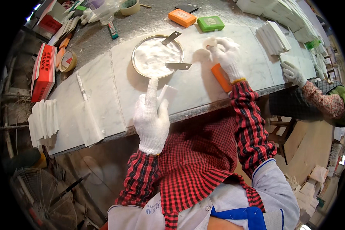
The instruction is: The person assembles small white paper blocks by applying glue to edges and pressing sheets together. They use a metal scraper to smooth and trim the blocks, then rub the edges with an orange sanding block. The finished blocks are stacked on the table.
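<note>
My left hand point(151, 115), in a white knit glove, holds a small white rectangular tile piece point(167, 93) near the front edge of the marble slab point(103, 88). My right hand point(227, 55), also gloved, pinches a small white lump point(210, 41) between its fingertips, just right of a round metal pan point(157, 56) full of white paste. Two metal scrapers point(178, 66) rest on the pan, one on its far rim and one on its near right rim. An orange block point(221, 76) lies under my right wrist.
An orange box point(182, 17) and a green box point(211, 23) sit behind the pan. White tile stacks point(272, 36) stand at right, more at left point(44, 120). A red carton point(44, 73) and tape rolls point(68, 60) lie left. Another person's gloved hand point(293, 73) works at right.
</note>
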`<state>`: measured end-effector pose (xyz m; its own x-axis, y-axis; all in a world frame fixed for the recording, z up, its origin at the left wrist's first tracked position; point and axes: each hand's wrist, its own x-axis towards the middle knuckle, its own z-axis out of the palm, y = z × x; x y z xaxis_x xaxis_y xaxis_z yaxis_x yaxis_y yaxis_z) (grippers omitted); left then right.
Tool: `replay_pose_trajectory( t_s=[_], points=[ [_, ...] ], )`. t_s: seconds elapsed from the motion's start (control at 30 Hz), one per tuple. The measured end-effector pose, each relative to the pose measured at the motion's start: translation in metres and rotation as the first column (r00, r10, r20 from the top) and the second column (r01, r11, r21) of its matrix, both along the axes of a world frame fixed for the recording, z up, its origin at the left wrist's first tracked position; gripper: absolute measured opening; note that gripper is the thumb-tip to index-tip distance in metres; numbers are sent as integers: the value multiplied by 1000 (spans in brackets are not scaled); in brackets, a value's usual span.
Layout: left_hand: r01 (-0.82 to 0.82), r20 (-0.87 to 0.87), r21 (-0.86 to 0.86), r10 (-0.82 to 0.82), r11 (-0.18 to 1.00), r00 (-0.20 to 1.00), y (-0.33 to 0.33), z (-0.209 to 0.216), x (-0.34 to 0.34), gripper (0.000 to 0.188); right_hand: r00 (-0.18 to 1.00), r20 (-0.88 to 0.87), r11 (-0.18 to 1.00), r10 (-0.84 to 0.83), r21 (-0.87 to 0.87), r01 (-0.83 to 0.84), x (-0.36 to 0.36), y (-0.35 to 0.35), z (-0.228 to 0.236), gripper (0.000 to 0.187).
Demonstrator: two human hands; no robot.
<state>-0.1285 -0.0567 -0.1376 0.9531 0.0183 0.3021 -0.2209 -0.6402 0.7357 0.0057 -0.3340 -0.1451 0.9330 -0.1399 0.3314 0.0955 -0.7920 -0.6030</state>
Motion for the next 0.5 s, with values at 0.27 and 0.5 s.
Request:
replay_pose_trajectory(
  t_s=[0.27,0.5],
  points=[
    [-3,12,25,3,1000,1000,2,-4,1,73,828,-309,585,468,810,-28,-118,22,62,33],
    [-11,27,56,9,998,1000,-2,-1,-1,72,752,-449,564,482,816,126,-144,50,55,35]
  ],
)
